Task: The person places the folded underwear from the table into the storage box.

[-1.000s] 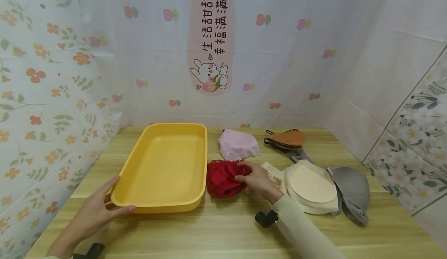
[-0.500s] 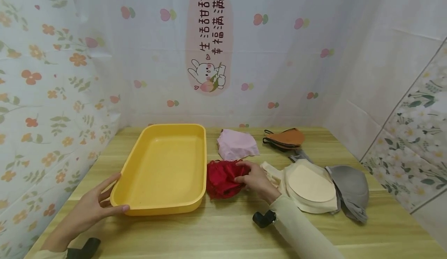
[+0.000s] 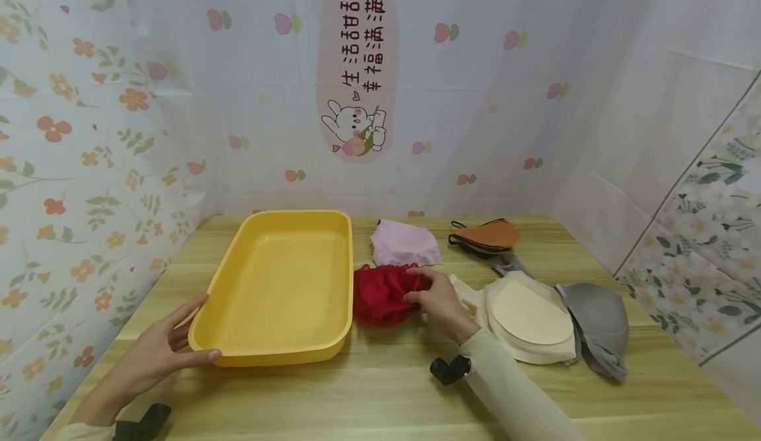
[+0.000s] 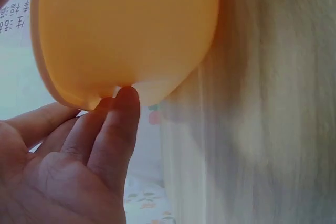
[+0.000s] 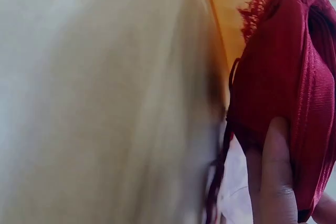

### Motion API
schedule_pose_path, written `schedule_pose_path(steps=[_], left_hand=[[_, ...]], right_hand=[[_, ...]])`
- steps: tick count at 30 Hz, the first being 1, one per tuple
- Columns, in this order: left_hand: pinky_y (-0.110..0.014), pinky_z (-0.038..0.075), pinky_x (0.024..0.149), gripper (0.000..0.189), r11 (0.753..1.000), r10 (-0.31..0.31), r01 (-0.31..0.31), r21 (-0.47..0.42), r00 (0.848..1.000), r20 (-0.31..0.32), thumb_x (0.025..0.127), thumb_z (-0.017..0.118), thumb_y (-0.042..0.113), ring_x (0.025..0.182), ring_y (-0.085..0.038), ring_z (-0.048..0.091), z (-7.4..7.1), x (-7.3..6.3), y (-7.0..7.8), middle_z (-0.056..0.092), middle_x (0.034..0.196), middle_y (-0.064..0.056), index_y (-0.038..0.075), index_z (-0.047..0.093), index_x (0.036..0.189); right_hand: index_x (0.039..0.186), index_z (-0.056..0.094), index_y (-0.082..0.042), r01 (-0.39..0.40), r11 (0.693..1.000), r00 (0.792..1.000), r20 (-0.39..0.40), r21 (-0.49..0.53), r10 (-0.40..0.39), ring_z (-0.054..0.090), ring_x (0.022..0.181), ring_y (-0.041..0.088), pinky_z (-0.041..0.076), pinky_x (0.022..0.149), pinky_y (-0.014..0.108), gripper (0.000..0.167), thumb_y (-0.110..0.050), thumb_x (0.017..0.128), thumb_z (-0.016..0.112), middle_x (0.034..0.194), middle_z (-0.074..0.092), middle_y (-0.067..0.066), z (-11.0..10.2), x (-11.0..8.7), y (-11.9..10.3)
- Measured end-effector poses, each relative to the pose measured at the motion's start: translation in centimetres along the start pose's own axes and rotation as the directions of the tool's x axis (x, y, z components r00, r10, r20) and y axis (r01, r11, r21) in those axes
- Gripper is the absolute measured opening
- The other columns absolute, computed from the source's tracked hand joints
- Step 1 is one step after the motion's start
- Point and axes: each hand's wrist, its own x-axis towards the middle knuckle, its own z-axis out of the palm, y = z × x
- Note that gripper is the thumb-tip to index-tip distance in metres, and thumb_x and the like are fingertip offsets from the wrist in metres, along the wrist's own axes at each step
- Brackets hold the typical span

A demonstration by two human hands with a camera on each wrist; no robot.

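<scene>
My left hand [image 3: 145, 362] holds the near left corner of a yellow plastic tub [image 3: 270, 355], thumb along the near side and fingers on the left side. In the left wrist view, fingertips [image 4: 126, 98] press against the tub's outer wall. My right hand [image 3: 442, 302] grips a red, lace-edged bra [image 3: 383, 296] just right of the tub. The right wrist view shows the bra's folded cup [image 5: 273, 77] with fingers [image 5: 277, 171] against it and a thin dark strap hanging down. Part of the right hand is hidden behind the cloth.
A lilac piece of underwear [image 3: 404, 243] lies behind the red bra. Farther right are an orange bra with black edging [image 3: 490, 235], a cream bra [image 3: 529, 312] and a grey one [image 3: 597, 319]. Printed cloth hangs behind the wooden table [image 3: 380, 395].
The red bra, in my right hand's grip, has risen and shifted slightly away from me and to the right. My left hand stays at the tub's corner.
</scene>
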Motion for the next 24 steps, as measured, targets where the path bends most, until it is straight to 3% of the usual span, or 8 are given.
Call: schedule_pose_path(steps=[3,7,11,16,20,24], left_hand=[[-0.013,0.056,0.084,0.098,0.999,0.007,-0.006,0.042,1.0,-0.013,0.089,0.076,0.016,0.118,0.01,0.057,0.0,0.0,0.0,0.016,0.161,-0.037,0.004,0.012,0.162],[-0.013,0.056,0.084,0.098,0.995,0.014,-0.011,0.104,0.999,-0.033,0.089,0.078,0.018,0.127,-0.022,0.061,0.0,0.0,0.1,0.023,0.159,-0.038,0.005,0.015,0.162],[-0.014,0.057,0.084,0.098,0.992,0.007,-0.002,0.126,0.999,-0.039,0.088,0.079,0.02,0.129,-0.032,0.058,0.0,0.0,0.3,0.026,0.158,-0.038,0.005,0.016,0.162],[-0.016,0.058,0.085,0.099,0.991,-0.01,0.015,0.131,0.999,-0.039,0.088,0.079,0.021,0.129,-0.028,0.059,0.0,0.0,0.4,0.026,0.158,-0.038,0.005,0.016,0.162],[-0.016,0.058,0.086,0.098,0.992,-0.006,0.01,0.127,0.999,-0.033,0.088,0.078,0.02,0.131,-0.035,0.056,0.1,0.0,0.3,0.024,0.158,-0.039,0.004,0.015,0.161],[-0.016,0.058,0.085,0.098,0.99,0.004,0.001,0.14,0.999,-0.037,0.088,0.078,0.02,0.131,-0.049,0.05,0.2,0.0,0.4,0.022,0.159,-0.039,0.003,0.015,0.161]], right_hand=[[0.132,0.064,-0.007,0.004,1.0,1.0,-0.007,-0.002,-0.004,0.051,0.113,0.026,0.048,0.07,0.02,0.054,0.004,0.08,0.073,0.142,0.053,0.016,-0.3,0.3,-0.5],[0.136,0.061,-0.006,0.012,1.0,1.0,0.019,0.029,-0.013,0.047,0.116,0.026,0.049,0.069,0.02,0.056,0.005,0.082,0.071,0.15,0.046,0.015,-0.9,0.8,-1.5],[0.139,0.057,-0.006,0.022,0.999,0.999,0.048,0.045,-0.024,0.05,0.107,0.023,0.049,0.063,0.02,0.056,0.004,0.085,0.068,0.146,0.045,0.017,-1.6,1.6,-3.1],[0.143,0.055,-0.008,0.042,0.998,0.997,0.064,0.041,-0.045,0.058,0.093,0.018,0.055,0.065,0.02,0.058,0.002,0.087,0.067,0.137,0.049,0.019,-2.5,2.5,-6.1],[0.146,0.052,-0.009,0.061,0.997,0.995,0.08,0.05,-0.065,0.062,0.104,0.025,0.062,0.08,0.03,0.058,-0.001,0.09,0.065,0.141,0.048,0.02,-3.2,2.9,-8.6],[0.146,0.052,-0.011,0.082,0.995,0.993,0.086,0.059,-0.087,0.058,0.112,0.03,0.06,0.093,0.041,0.057,-0.002,0.091,0.065,0.143,0.048,0.018,-3.3,3.3,-10.6]])
